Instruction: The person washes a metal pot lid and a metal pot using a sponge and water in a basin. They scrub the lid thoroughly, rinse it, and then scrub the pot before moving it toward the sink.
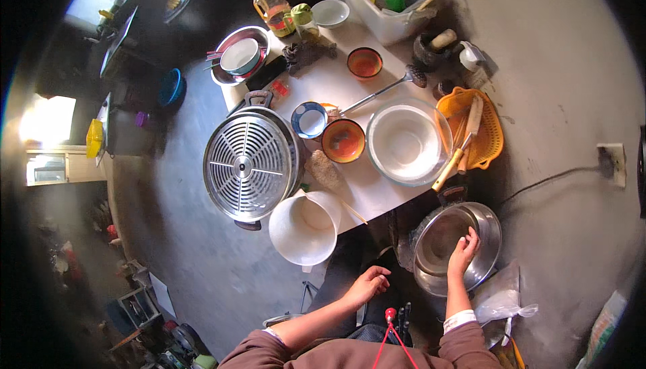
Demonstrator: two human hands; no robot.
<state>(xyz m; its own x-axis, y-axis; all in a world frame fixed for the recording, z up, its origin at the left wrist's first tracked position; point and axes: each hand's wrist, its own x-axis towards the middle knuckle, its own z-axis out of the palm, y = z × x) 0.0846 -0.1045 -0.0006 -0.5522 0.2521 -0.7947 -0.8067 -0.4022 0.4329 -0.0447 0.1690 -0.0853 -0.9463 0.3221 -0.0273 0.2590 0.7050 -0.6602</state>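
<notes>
My right hand [463,253] is over the shiny metal basins at the right, its fingers by the rim of the inner basin [439,243]. Whether they grip that rim or only hover over it, I cannot tell. The wider metal basin [488,248] shows around the inner one. Above my dark-clothed lap, my left hand [371,284] is loosely bent with nothing visible in it. Nearest ahead of it, a white plastic bucket [303,233] tilts its mouth towards me at the table's near edge.
The white table [373,197] holds a steamer pot [243,167], a glass bowl [409,142], orange bowls [343,139], a ladle [376,94] and a bag of grains [323,169]. A knife [467,134] lies across a yellow basket [492,142]. A cord [550,182] runs to the wall socket.
</notes>
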